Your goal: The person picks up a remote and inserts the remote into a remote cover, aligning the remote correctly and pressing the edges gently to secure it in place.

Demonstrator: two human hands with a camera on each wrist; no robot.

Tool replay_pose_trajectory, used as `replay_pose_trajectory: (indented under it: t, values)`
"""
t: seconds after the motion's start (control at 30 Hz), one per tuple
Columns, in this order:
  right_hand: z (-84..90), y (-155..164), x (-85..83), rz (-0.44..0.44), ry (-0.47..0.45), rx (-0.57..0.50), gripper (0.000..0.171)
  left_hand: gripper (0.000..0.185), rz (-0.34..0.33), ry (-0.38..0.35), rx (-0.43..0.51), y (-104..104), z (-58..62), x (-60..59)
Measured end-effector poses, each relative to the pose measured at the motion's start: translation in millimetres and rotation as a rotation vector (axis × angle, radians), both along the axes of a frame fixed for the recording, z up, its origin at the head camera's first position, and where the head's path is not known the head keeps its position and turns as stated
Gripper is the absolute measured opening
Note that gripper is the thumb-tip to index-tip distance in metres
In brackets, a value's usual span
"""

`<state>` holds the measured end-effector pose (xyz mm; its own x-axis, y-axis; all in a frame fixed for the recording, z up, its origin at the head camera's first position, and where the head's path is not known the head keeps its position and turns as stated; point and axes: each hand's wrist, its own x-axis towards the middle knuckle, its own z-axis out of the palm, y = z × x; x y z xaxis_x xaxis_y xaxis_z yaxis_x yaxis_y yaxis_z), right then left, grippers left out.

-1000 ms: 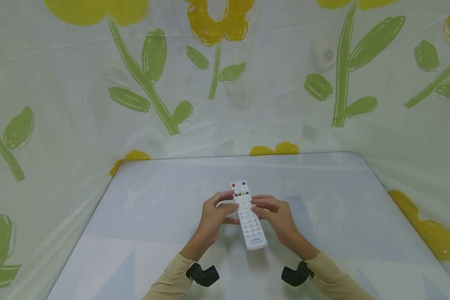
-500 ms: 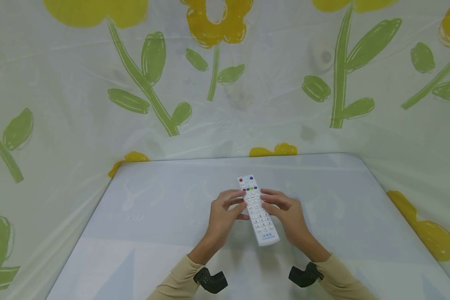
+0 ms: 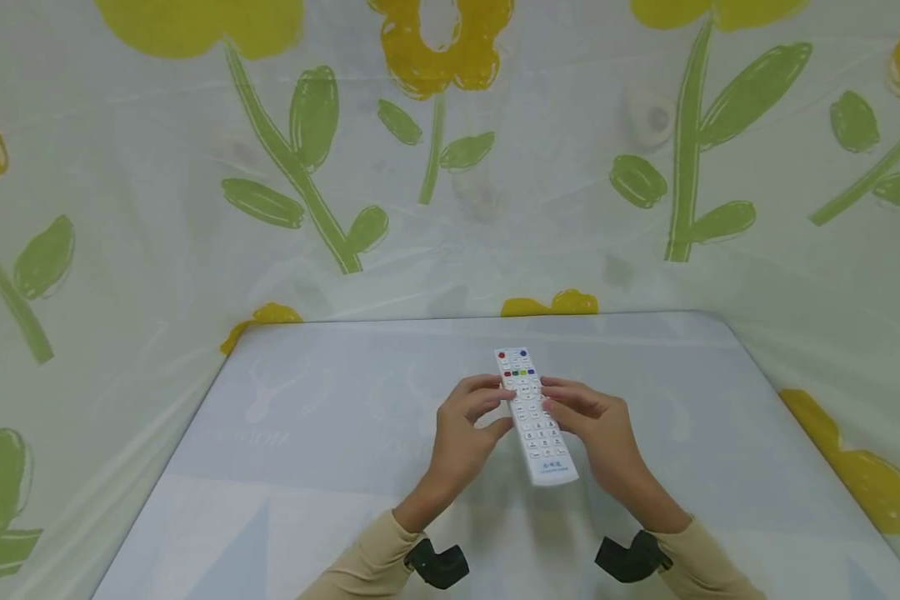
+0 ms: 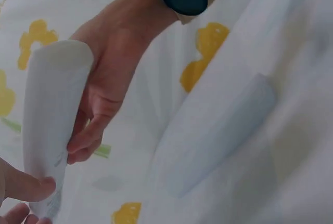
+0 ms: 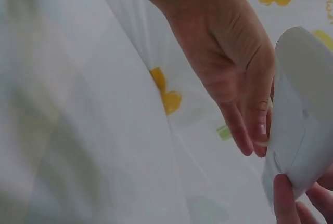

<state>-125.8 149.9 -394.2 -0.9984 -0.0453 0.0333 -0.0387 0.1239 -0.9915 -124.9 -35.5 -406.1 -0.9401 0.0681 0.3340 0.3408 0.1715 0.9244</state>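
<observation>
A white remote control (image 3: 543, 442) with rows of white buttons and a few coloured ones is held above the table, buttons facing up and tilted. My left hand (image 3: 461, 433) grips its left edge, with fingertips at the rim. On the other edge my right hand (image 3: 603, 425) pinches it, thumb beside the buttons. In the left wrist view, the remote control's plain back (image 4: 54, 104) is seen, with left fingers (image 4: 31, 186) against it. The right wrist view shows the back again, with right fingertips (image 5: 283, 198) touching it.
The pale table (image 3: 330, 467) lies below, its far edge meeting a hanging white sheet (image 3: 525, 242) printed with yellow flowers and green leaves. A dark camera (image 3: 438, 565) sits on the left wrist, another dark camera (image 3: 630, 557) on the right.
Both hands have moved to the right and slightly away with the remote control. The left fingers have shifted along its edge; the left thumb has moved from the button face to the side.
</observation>
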Motion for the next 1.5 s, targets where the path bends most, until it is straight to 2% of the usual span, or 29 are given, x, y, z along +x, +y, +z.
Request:
replay_pose_trajectory:
  t: [0.1,0.3,0.4,0.5,0.7,0.9,1.13,1.27,1.5]
  values:
    - [2.5,3,0.7,-0.003,-0.010,-0.010,0.037,0.030,0.030,0.066,-0.085,4,1.9,0.0]
    - [5.7,12,3.0,0.011,-0.019,-0.006,0.036,0.028,0.048,0.180,-0.167,9,5.7,-1.8]
    - [7.7,18,4.0,0.037,0.024,0.034,0.029,0.027,0.041,0.243,-0.178,11,6.6,-4.3]
    - [10.2,24,4.4,0.058,0.087,0.073,0.026,0.028,0.013,0.275,-0.172,11,6.7,-7.6]
    - [15.4,31,4.5,0.063,0.194,0.073,0.028,0.029,-0.042,0.254,-0.140,15,9.1,-13.2]
    - [21.2,40,2.8,0.044,0.266,0.078,0.032,0.028,-0.130,0.237,-0.018,26,15.2,-17.7]
    - [26.6,47,-2.6,0.027,0.322,0.060,0.034,0.023,-0.214,0.272,0.066,34,43.3,-12.5]
    - [28.2,53,-7.1,-0.001,0.336,0.067,0.034,0.024,-0.228,0.250,0.084,42,49.3,-16.0]
    - [25.5,64,-14.6,-0.042,0.360,0.132,0.033,0.025,-0.178,0.203,0.035,53,49.2,-22.0]
